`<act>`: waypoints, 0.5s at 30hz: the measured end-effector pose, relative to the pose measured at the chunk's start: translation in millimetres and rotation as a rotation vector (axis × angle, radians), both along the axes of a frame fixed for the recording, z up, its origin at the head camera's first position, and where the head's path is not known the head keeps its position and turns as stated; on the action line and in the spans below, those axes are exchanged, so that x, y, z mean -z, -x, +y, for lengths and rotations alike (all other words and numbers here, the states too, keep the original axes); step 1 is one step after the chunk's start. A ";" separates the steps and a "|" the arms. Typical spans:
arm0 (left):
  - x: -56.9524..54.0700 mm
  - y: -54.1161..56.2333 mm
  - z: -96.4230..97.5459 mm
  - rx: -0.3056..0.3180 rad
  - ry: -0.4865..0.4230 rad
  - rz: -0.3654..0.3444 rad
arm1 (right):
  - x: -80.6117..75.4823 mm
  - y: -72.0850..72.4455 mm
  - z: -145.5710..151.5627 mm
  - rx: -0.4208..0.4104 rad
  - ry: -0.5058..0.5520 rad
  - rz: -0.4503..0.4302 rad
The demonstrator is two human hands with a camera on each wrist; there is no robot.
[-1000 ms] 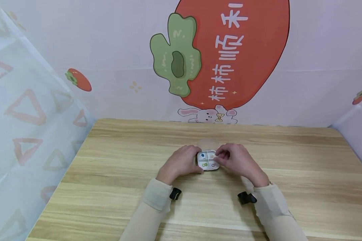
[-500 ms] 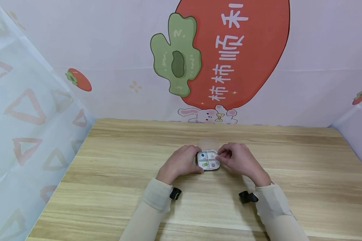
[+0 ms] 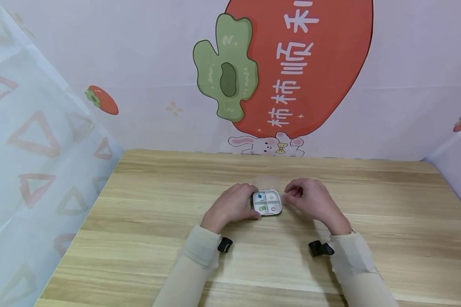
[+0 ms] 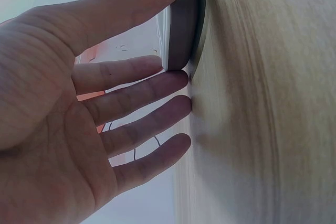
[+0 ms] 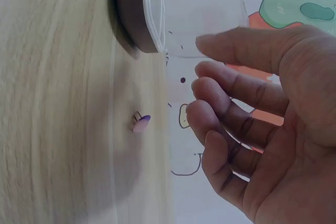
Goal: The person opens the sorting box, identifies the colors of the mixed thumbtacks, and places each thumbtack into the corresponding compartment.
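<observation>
A small white four-compartment box (image 3: 267,202) with a dark base lies on the table, its clear lid (image 3: 266,182) open at the back. My left hand (image 3: 232,204) holds the box at its left side, thumb at the front edge and fingers at the back. Each compartment holds small coloured pieces, too small to identify in the head view. Just right of the box, my right hand (image 3: 311,200) hovers with loosely bent fingers, thumb and index apart, nothing between them. In the right wrist view, a tiny pink-purple stud with a short post (image 5: 140,123) lies on the table near that hand.
The wood-grain table (image 3: 146,256) extends around both hands. A white backdrop (image 3: 150,115) printed with a red persimmon and a rabbit rises behind it, and a patterned cloth (image 3: 34,140) hangs on the left. Black wrist straps (image 3: 225,245) show at both cuffs.
My right hand has drawn back from the box's right compartments, moving a little to the right. My left hand keeps its hold on the box. The head view has shifted slightly.
</observation>
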State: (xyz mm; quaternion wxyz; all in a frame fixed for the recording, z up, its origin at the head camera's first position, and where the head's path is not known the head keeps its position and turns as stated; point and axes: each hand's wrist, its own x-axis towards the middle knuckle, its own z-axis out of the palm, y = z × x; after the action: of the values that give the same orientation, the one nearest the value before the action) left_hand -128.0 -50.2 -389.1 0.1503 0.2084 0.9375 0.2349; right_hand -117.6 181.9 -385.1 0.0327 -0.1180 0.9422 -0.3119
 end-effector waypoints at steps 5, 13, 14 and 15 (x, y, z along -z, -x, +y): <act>0.7 0.2 0.8 0.002 0.000 0.003 | -0.9 0.6 3.8 0.078 -0.014 0.025; 0.7 0.6 0.6 0.003 0.009 0.006 | -0.9 3.3 7.0 0.147 -0.007 0.030; 0.8 0.7 0.6 0.004 0.010 0.006 | -0.6 3.3 7.7 0.151 -0.011 0.028; 0.9 0.8 0.6 0.003 0.010 0.005 | -0.6 3.2 8.2 0.154 -0.015 0.027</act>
State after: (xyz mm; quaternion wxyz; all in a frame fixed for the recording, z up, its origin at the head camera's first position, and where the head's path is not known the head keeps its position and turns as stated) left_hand -128.7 -49.6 -390.0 0.1495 0.2096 0.9387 0.2294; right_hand -120.9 190.1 -384.5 -0.0033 -0.0492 0.9512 -0.3047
